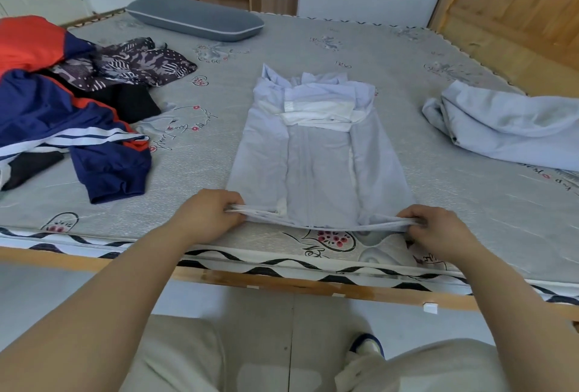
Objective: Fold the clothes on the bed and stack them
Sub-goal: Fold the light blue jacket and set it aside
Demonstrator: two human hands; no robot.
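Presently the pale blue shirt point(319, 153) lies flat near the middle of the bed point(438, 191), its sides already turned inward so that it forms a long narrow panel; its long axis runs straight away from the person, collar end far, hem end at the near edge of the mattress. That hem is pinched at both corners: the left hand point(208, 214) is curled round the near left corner, thumb over the bunched cloth, and the right hand point(438, 228) is curled round the near right corner in the same way, the edge being stretched between them and lifted slightly off the mattress. The whole length of the shirt therefore lies beyond the fingers, and neither hand is nearer to it than the other, since each holds its own corner. The coming move is judged to be a carrying of the hem forward, along the long axis, toward the collar, so that the panel is halved; it would need both corners to travel evenly, or the fold would be skewed. No box, basket or other container is seen, and no stack of folded clothes can be made out yet. Well apart to the left, a heap of unfolded clothes point(62, 103), navy, red, black and patterned, is left on the bed; to the right a second pale garment point(507, 128) lies crumpled, and a grey pillow point(194, 18) lies at the far side.
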